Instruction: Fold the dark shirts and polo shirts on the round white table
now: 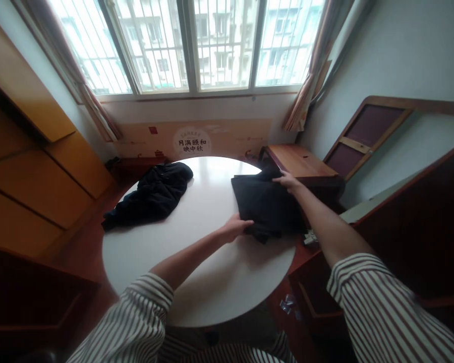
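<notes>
A black garment (268, 204) lies spread on the right side of the round white table (200, 267), its right part reaching the table's edge. My left hand (236, 228) grips its near left edge, thumb on top of the cloth. Farther back, my right hand (286, 181) pinches the garment near its far right edge, where the fabric is bunched up. What kind of garment it is I cannot make out. Over on the left of the table rests a second dark garment (155, 194), crumpled in a heap and touched by neither hand.
Behind the table stands a low wooden cabinet (302, 161) at the right, below a leaning wooden frame (366, 136). A printed banner (227, 138) runs under the barred window. Yellow wooden cupboards (26, 181) line the left. Small litter (289, 303) lies on the floor.
</notes>
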The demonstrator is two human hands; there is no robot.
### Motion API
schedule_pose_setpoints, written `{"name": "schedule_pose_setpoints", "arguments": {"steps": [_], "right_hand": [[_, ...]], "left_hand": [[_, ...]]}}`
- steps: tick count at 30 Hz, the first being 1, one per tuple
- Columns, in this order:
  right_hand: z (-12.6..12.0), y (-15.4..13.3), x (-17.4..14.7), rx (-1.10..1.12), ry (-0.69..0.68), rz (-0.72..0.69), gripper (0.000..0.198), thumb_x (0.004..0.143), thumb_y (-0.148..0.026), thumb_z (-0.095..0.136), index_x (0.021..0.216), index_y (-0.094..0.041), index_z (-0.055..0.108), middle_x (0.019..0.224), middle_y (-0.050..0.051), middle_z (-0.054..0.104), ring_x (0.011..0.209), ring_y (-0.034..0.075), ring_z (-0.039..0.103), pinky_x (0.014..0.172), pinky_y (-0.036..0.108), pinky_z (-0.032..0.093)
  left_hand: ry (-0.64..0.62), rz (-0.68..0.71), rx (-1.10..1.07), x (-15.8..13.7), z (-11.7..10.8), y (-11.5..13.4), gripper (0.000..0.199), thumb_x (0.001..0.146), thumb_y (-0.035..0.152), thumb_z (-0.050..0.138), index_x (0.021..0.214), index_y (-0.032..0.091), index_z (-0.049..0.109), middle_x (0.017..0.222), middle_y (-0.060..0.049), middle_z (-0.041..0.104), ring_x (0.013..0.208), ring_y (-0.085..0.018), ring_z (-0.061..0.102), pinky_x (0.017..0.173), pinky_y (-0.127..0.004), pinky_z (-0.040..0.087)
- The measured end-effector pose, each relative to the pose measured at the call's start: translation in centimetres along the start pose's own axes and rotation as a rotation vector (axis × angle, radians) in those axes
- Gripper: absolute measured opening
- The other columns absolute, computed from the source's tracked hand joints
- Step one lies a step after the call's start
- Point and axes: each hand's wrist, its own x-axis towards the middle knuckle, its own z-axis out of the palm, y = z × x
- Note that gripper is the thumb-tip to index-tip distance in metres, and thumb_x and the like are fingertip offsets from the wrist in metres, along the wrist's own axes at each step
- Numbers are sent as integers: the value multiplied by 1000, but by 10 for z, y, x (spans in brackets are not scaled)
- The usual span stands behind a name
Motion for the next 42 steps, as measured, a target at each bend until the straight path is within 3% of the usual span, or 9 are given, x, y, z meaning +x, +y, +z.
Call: {"name": "schedule_pose_setpoints", "arguments": {"steps": [4,9,15,18,22,25,31,37,42], "right_hand": [[4,35,3,12,23,90,26,77,-12,71,103,-13,65,76,7,68,72,18,67,69,30,57],[2,25,38,49,69,-7,54,71,-16,74,123,-16,60,103,8,71,88,21,69,83,38,58],[4,28,45,-401,96,83,62,71,-13,73,130,-8,56,121,20,66,108,30,65,95,45,53],[19,26,32,-670,119,-94,68,75,-21,75,139,-8,52,142,26,51,133,40,46,111,60,33],[59,22,13,-1050,-261,-466,57,96,-44,51,148,-23,46,158,12,38,145,34,31,117,64,15],[91,31,3,-1117,-571,-334,60,99,-59,32,154,-33,37,163,3,29,148,34,26,117,65,17],[116,49,8,-1166,-571,-186,67,96,-69,22,158,-40,24,167,-4,10,152,38,8,115,70,5],[103,34,19,-1109,-554,-200,62,100,-58,24,157,-32,32,163,3,27,149,33,26,116,65,18],[60,41,13,-1236,-372,-179,58,102,-48,26,155,-27,36,164,6,26,150,35,19,115,70,6]], "left_hand": [[5,25,-14,2,-7,-21,55,70,17,85,118,15,58,95,-9,72,83,-20,70,81,-37,60],[37,99,18,4,0,-1,54,77,19,80,122,18,52,97,-6,70,79,-19,70,74,-37,62],[148,-88,36,7,-1,2,56,79,16,78,125,12,45,103,-12,68,71,-15,68,64,-32,63],[162,-132,61,2,-5,0,71,78,20,81,132,13,35,105,-15,67,67,-17,70,62,-35,63],[91,-167,164,-5,-3,2,77,82,27,79,135,13,25,83,-7,69,49,-15,66,57,-32,61],[66,-149,180,-8,2,-2,70,89,29,72,135,12,22,66,-1,67,43,-13,62,54,-27,58],[28,-200,383,-18,-2,-14,63,93,43,65,132,10,29,64,-4,68,52,-18,67,56,-27,55],[249,421,1304,0,-4,29,37,101,47,44,105,14,61,102,-16,69,101,-28,68,89,-39,52],[-30,653,1555,51,11,32,44,103,41,36,133,17,58,137,-15,58,131,-28,50,112,-48,37]]}}
